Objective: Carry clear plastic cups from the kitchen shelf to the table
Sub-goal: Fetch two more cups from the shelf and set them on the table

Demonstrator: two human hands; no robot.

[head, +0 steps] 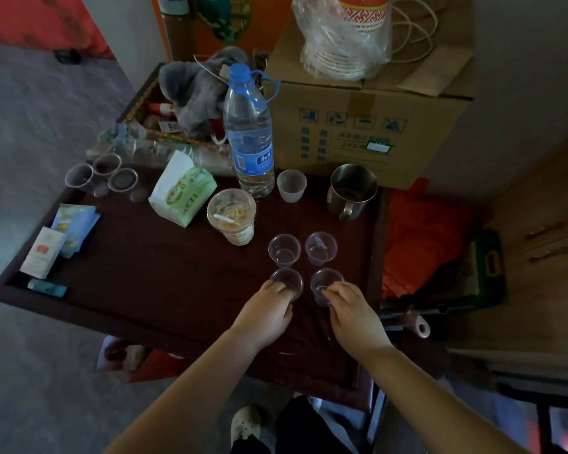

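Observation:
Two clear plastic cups stand upright side by side on the dark table [164,273]: a left one [284,250] and a right one [321,248]. Just in front of them, my left hand [265,314] grips the near rim of a third clear cup [288,280], and my right hand [353,314] grips the near rim of a fourth clear cup [323,284]. Both held cups rest on the table or just above it; I cannot tell which. Three more clear cups [107,174] stand at the table's far left corner.
A water bottle [250,132], a lidded drink cup [232,215], a frosted cup [291,185], a steel mug [353,190] and a tissue pack [182,190] crowd the far half. A cardboard box [368,126] stands at the back right. Packets [59,237] lie at the left edge.

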